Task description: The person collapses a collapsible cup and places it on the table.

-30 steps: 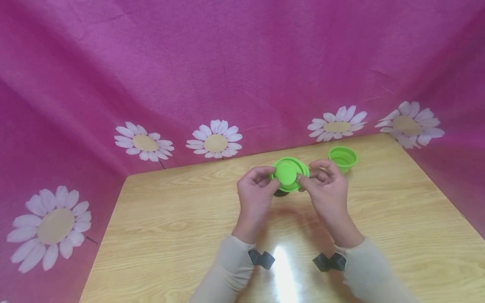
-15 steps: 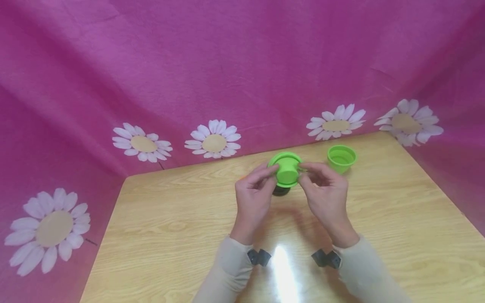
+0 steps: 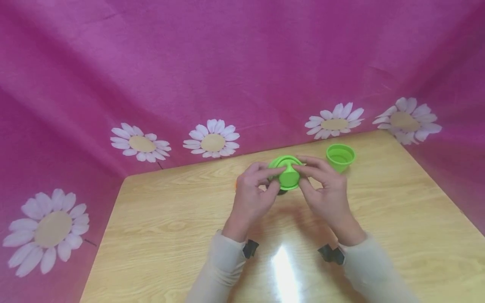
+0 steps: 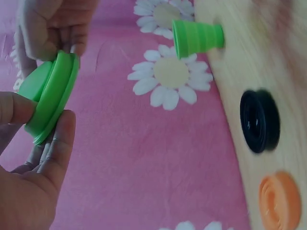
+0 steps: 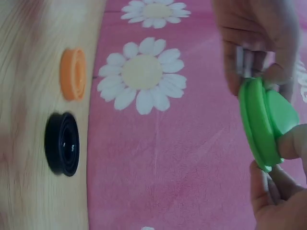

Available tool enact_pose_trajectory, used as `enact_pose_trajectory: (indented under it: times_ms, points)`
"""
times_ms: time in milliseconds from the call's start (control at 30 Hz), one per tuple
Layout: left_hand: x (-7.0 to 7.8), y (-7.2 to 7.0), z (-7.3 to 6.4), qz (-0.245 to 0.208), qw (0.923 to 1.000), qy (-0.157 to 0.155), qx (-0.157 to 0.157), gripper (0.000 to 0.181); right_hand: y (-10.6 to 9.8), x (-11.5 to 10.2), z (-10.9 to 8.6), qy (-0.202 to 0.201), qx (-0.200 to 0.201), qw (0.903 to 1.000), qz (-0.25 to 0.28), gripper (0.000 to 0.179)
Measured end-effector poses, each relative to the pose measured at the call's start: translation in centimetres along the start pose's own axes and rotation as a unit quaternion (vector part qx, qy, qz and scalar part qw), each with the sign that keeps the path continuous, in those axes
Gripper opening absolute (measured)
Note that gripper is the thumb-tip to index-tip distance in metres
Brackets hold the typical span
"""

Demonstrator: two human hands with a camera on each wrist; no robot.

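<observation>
Both hands hold a green collapsible cup (image 3: pixel 289 179) above the table, its round base turned toward me. The left hand (image 3: pixel 253 191) pinches its left side, thumb low and index finger across the base's upper edge. On the opposite side, the right hand (image 3: pixel 326 189) grips it between thumb and fingers. In the left wrist view the cup (image 4: pixel 53 96) is mostly flattened, with the base bulging out from a thick rim. The right wrist view shows the same folded rings on the cup (image 5: pixel 261 122).
A second green collapsible cup (image 3: pixel 341 158) stands extended at the table's back right. Beyond the held cup, a folded black cup (image 4: pixel 260 121) and a folded orange cup (image 4: pixel 279 201) lie on the wooden table (image 3: pixel 163 227). A pink flowered cloth (image 3: pixel 242 75) hangs behind.
The held cup's base stuck out further half a second ago and now looks pressed and tilted. The index fingers have moved inward over the base. The extended green cup stays in place.
</observation>
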State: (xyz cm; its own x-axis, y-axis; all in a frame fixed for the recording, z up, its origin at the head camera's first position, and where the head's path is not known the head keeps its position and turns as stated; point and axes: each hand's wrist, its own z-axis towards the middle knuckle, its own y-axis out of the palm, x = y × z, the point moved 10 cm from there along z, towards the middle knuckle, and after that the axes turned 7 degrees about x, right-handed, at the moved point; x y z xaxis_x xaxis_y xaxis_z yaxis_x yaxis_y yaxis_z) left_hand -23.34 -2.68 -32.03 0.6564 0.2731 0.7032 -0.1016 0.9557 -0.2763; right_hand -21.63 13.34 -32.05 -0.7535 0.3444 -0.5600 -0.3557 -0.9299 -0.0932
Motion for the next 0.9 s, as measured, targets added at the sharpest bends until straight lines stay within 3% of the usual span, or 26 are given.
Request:
enact_pose_trajectory:
  times_ms: [100, 233, 400, 467, 500, 567, 633, 667, 700, 733, 800, 900]
  points:
    - [1.6, -0.3, -0.1, 0.079, 0.9931, 0.087, 0.008, 0.031, 0.3, -1.1, 0.0, -0.070, 0.010, 0.9965, -0.044, 0.021]
    - [3.2, 0.0, -0.5, 0.175, 0.9686, 0.177, 0.010, 0.027, 1.0, -2.5, -0.4, -0.137, 0.002, 0.9845, -0.110, 0.027]
    - [4.2, 0.4, -0.9, 0.271, 0.9344, 0.232, 0.005, 0.025, 1.9, -3.8, -0.9, -0.189, -0.024, 0.9667, -0.170, 0.029]
    - [4.3, 0.4, -1.0, 0.285, 0.9292, 0.235, 0.004, 0.025, 2.1, -3.9, -1.0, -0.190, -0.033, 0.9648, -0.179, 0.029]
    - [4.1, 0.3, -0.9, 0.276, 0.9341, 0.226, 0.002, 0.025, 2.0, -3.7, -1.0, -0.178, -0.035, 0.9679, -0.174, 0.028]
    - [3.3, -0.1, -0.6, 0.217, 0.9604, 0.174, -0.007, 0.026, 1.5, -2.8, -0.6, -0.112, -0.039, 0.9845, -0.129, 0.026]
    - [1.8, -0.6, -0.3, 0.109, 0.9905, 0.083, -0.015, 0.027, 0.8, -1.1, -0.3, 0.009, -0.042, 0.9990, -0.015, 0.022]
    - [0.9, -0.8, -0.2, 0.046, 0.9985, 0.025, -0.015, 0.027, 0.4, -0.1, -0.2, 0.076, -0.030, 0.9956, 0.046, 0.021]
    - [0.0, -1.0, -0.1, -0.016, 0.9994, -0.028, -0.009, 0.026, 0.0, 0.9, -0.2, 0.138, -0.014, 0.9852, 0.102, 0.021]
    - [-0.8, -1.2, -0.2, -0.072, 0.9943, -0.079, -0.001, 0.025, -0.3, 1.7, -0.3, 0.193, 0.002, 0.9702, 0.147, 0.023]
    - [-2.1, -1.4, -0.4, -0.157, 0.9750, -0.156, 0.020, 0.022, -0.6, 3.0, -0.5, 0.265, 0.025, 0.9424, 0.202, 0.027]
    - [-2.9, -1.5, -0.5, -0.223, 0.9513, -0.209, 0.042, 0.024, -0.9, 3.6, -0.6, 0.296, 0.033, 0.9328, 0.203, 0.030]
